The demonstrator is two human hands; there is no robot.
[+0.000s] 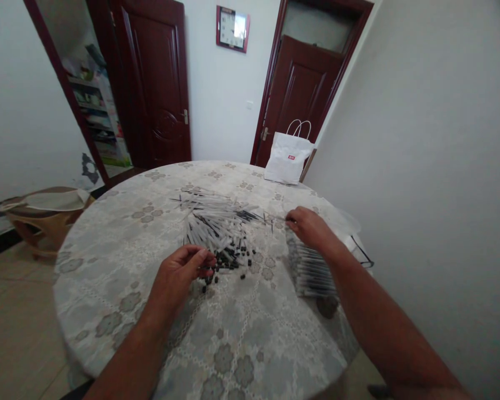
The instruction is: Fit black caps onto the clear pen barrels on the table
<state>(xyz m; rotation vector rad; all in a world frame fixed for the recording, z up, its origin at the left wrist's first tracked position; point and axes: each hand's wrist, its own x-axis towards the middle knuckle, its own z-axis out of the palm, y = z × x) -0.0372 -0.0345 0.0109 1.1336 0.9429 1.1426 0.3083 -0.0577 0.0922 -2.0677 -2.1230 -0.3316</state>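
My left hand [183, 269] is closed, its thumb and fingers together just over the near edge of a pile of small black caps [223, 261]. What its fingertips hold, if anything, I cannot make out. Beyond it lies a loose heap of translucent white tubes like pen barrels [210, 222], with thin dark rods like pen refills [246, 215] among them. To the right my right hand [306, 223] is closed in a pinch, and a faint slender thing seems to stick out leftward from its fingertips. Below that hand lies a neat stack of similar tubes [312, 272], partly covered by my forearm.
A patterned cloth covers the round table [233, 339]. At its far right edge stands a white paper bag [289, 158]. Clear plastic [344, 219] lies beyond the stack, against the wall side. A wooden stool [45, 216] stands on the floor at left.
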